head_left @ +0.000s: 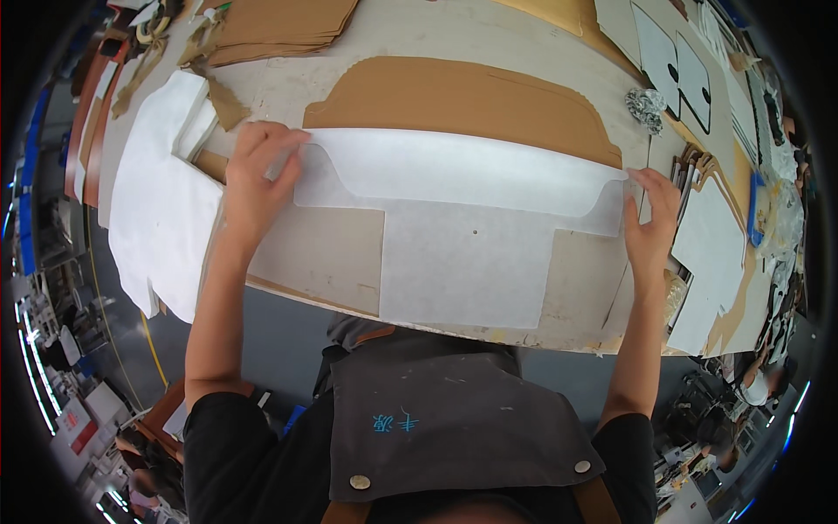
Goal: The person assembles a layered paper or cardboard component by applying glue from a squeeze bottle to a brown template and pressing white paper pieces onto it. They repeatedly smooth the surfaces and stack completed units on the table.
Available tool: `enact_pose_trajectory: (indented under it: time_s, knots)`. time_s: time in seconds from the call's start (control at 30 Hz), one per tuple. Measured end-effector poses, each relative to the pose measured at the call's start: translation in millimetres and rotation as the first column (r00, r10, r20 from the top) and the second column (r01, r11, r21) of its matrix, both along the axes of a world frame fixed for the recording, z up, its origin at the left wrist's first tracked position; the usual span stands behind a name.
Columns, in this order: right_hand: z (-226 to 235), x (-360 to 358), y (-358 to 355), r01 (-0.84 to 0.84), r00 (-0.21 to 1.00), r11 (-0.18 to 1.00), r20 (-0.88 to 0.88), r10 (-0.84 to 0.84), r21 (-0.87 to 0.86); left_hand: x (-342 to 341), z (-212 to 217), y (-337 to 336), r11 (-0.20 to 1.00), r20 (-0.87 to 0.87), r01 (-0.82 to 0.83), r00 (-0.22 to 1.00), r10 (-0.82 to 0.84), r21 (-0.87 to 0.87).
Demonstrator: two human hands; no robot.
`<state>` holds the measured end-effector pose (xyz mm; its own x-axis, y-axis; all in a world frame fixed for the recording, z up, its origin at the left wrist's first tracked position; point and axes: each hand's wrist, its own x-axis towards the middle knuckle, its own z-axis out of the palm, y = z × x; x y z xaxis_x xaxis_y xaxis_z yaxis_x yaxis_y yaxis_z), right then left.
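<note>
A brown flat panel (pixel 463 100) with rounded upper corners lies on the table in front of me. Over its near part and toward me spreads a thin white sheet (pixel 463 266), slightly see-through, with a wide upper band, a narrower lower part and a small dark dot. My left hand (pixel 253 179) pinches the upper left corner of this sheet. At the opposite end, my right hand (pixel 650 218) holds the upper right corner between thumb and fingers. The upper band appears doubled over, its far edge running straight between both hands.
A thick pile of white sheets (pixel 161 210) overhangs the table edge at left. Brown panels (pixel 275 31) are stacked at the far left, near cloth scraps (pixel 225 105). A crumpled silvery ball (pixel 646 109) and white cut pieces (pixel 709 249) lie at right.
</note>
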<state>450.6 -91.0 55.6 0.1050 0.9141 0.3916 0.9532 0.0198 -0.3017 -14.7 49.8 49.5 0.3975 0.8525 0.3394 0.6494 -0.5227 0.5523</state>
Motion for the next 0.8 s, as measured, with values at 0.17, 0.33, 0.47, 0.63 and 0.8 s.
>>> enact_pose_trajectory:
  time_s: [0.17,0.33,0.47,0.63,0.8]
  knots:
    - [0,-35,-17,-0.189,0.978,0.979,-0.103,0.181,-0.076,15,5,-30,0.970,-0.033,0.233,0.972,-0.231,0.070]
    - [-6,-55,-27,-0.240,0.967,0.967,-0.111,0.230,-0.087,27,-7,-51,0.938,-0.086,0.308,0.951,-0.298,0.159]
    - [-9,-63,-32,-0.266,0.959,0.960,-0.119,0.255,-0.086,37,-7,-50,0.908,-0.168,0.350,0.933,-0.318,0.230]
    - [-8,-68,-33,-0.265,0.959,0.961,-0.127,0.254,-0.075,41,-6,-46,0.908,-0.212,0.374,0.918,-0.335,0.188]
    - [-9,-73,-35,-0.273,0.958,0.957,-0.119,0.261,-0.095,36,-6,-45,0.915,-0.198,0.345,0.931,-0.305,0.211]
